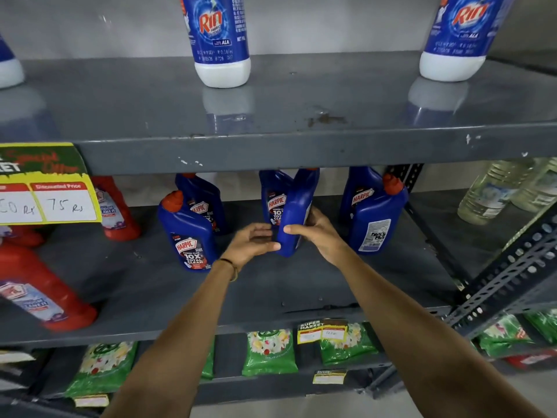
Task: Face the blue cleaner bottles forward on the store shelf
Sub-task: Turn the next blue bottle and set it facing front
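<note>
Several blue Harpic cleaner bottles stand on the middle grey shelf [180,297]. One blue bottle [297,206] is turned edge-on, held between both hands. My left hand [253,241] touches its lower left side and my right hand [319,230] grips its right side. Directly behind it stands a bottle [275,197] with its label forward. At the left, a front bottle [188,233] and the one behind it [203,197] show their labels. To the right, a bottle [375,218] shows its back label, with another [360,191] behind it facing forward.
Red cleaner bottles [39,297] stand at the shelf's left under a yellow price sign [48,194]. Blue-and-white Rin bottles [221,40] stand on the upper shelf. Clear bottles [497,191] sit far right behind a perforated steel upright [512,273]. Green packets [269,351] fill the shelf below.
</note>
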{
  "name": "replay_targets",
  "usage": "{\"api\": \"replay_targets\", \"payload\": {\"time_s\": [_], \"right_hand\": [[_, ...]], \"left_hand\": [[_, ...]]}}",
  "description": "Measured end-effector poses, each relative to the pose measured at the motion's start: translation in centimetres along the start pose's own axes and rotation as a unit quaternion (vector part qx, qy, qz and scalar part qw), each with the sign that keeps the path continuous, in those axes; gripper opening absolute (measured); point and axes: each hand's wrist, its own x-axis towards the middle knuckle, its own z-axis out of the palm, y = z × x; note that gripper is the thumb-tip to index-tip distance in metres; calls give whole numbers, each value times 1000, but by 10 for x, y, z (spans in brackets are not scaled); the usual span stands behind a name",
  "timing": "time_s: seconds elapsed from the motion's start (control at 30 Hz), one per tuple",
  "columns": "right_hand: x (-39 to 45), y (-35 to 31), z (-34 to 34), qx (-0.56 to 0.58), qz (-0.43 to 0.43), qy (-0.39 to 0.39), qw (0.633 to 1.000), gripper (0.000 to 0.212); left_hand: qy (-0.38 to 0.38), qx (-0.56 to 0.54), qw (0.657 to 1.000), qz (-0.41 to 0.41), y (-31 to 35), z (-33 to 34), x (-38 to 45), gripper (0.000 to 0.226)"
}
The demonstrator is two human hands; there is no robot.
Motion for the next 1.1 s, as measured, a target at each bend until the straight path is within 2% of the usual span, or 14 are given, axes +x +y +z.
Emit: {"api": "replay_targets", "payload": {"time_s": [0.2,0.3,0.4,0.5,0.63,0.73,0.87,0.97,1.1], "right_hand": [[-4,-10,-19,98,49,-126,986,35],[-7,-11,-24,120,63,-166,977,46],[-9,-9,-28,152,74,-185,968,64],[-9,-8,-32,187,68,-172,965,69],[-8,-9,-37,181,54,-152,970,57],[-8,-4,-39,165,55,-133,976,52],[-8,6,-35,133,66,-112,983,52],[-7,10,-31,116,77,-98,985,52],[-4,15,-29,111,87,-86,986,51]], "left_hand": [[-123,-141,976,-108,-7,-6,-1,45],[-161,-219,957,-105,-8,2,0,44],[-165,-219,957,-91,-4,9,4,45],[-119,-197,970,-72,-4,16,6,39],[-37,-167,984,-40,-8,23,9,47],[44,-90,995,-16,-12,26,11,53],[139,-6,990,-8,-18,30,12,60],[180,58,982,-11,-24,34,11,60],[195,96,976,-14,-29,39,9,59]]}}
